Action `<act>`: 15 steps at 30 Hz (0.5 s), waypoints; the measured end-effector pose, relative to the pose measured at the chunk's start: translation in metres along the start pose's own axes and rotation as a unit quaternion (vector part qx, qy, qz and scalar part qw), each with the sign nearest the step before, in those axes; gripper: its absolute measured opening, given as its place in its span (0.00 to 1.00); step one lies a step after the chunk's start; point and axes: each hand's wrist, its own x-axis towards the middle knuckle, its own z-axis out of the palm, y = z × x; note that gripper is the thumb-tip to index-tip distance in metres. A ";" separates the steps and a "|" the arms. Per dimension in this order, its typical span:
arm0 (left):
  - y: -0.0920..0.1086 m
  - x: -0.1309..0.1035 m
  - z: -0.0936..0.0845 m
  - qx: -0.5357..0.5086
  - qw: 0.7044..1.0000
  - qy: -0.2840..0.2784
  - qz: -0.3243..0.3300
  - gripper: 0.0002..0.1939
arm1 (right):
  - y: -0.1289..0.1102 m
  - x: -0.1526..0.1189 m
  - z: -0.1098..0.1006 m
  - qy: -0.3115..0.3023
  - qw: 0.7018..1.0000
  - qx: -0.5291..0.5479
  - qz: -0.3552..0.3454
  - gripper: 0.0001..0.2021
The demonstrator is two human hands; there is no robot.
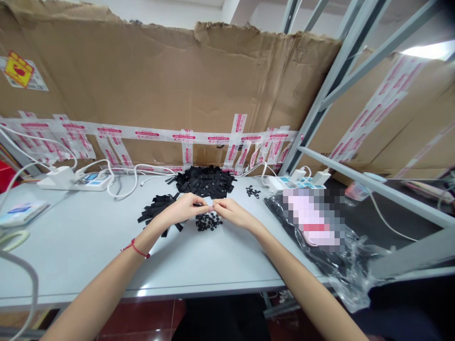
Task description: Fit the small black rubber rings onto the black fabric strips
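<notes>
My left hand (188, 207) and my right hand (230, 211) meet fingertip to fingertip above the table, both with fingers pinched. Whatever lies between the fingertips is too small and covered to make out. Just below them sits a loose group of small round black pieces (208, 222). Partly behind my left hand lies a pile of short black fabric strips (156, 208). Beyond both hands rises a larger heap of black strips (204, 181). A few small black ring-like pieces (252, 191) are scattered to the right of that heap.
White power strips with plugs and cables stand at the back left (76, 180) and back right (298, 181). A clear plastic bag (351, 265) and a pink blurred item (309, 218) lie at right, beside a metal frame (330, 94). Taped cardboard (159, 85) walls the back.
</notes>
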 end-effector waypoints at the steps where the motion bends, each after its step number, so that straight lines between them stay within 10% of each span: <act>1: 0.000 0.000 -0.001 0.005 1.000 0.011 0.005 0.22 | 0.000 0.000 -0.001 0.002 1.000 0.000 0.000 0.13; 7: -0.005 -0.012 -0.026 0.166 0.983 0.065 -0.043 0.14 | 0.006 -0.004 -0.016 0.035 0.990 -0.128 0.055 0.12; 15: -0.022 -0.012 -0.033 0.415 0.876 0.227 -0.093 0.12 | 0.025 -0.007 -0.041 0.055 0.959 -0.236 0.146 0.08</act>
